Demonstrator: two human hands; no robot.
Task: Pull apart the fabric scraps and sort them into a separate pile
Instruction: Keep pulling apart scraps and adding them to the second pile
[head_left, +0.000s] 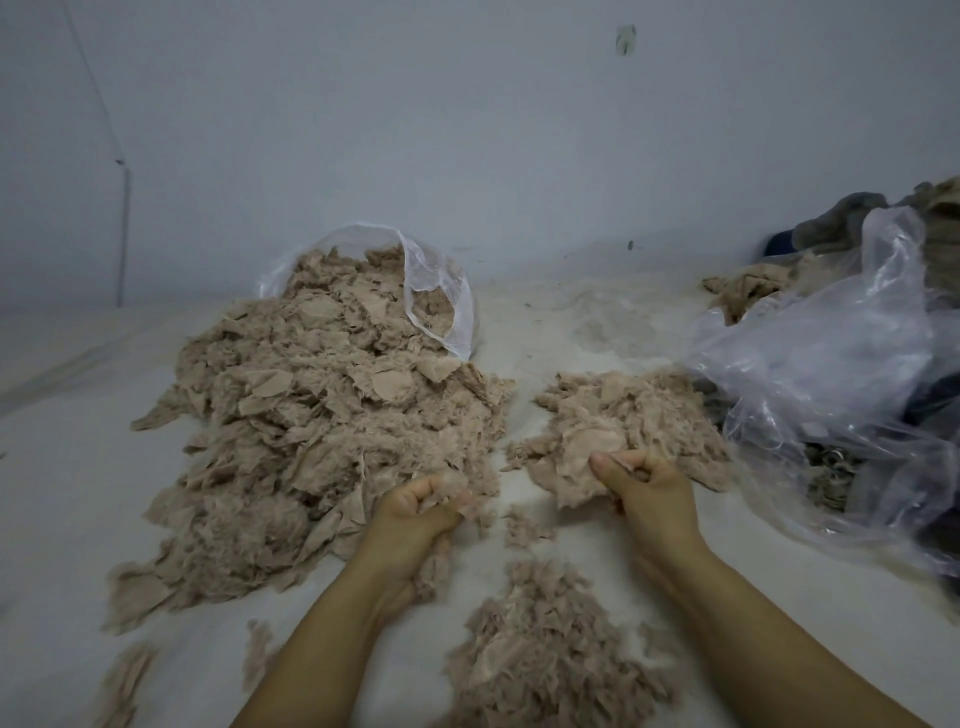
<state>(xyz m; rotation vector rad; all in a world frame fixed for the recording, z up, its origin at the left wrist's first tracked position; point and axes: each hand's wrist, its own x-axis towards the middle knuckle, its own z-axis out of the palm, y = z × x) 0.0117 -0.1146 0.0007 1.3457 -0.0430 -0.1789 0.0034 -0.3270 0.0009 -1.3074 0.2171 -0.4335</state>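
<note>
A big heap of beige fuzzy fabric scraps (311, 431) spills from a clear plastic bag (441, 291) at the back left. My left hand (421, 512) grips a tuft of scraps at the heap's right edge, fingers curled round it. To the right, my right hand (644, 488) grips a fuzzy scrap at the near edge of a smaller pile (623, 421). Another small pile (540, 654) lies between my forearms near the bottom.
A crumpled clear plastic bag (841, 384) with darker cloth under it fills the right side. More fabric and dark clothing (831, 228) lie at the back right. The pale surface (62, 467) meets a white wall behind. Loose scraps (124, 680) sit at the lower left.
</note>
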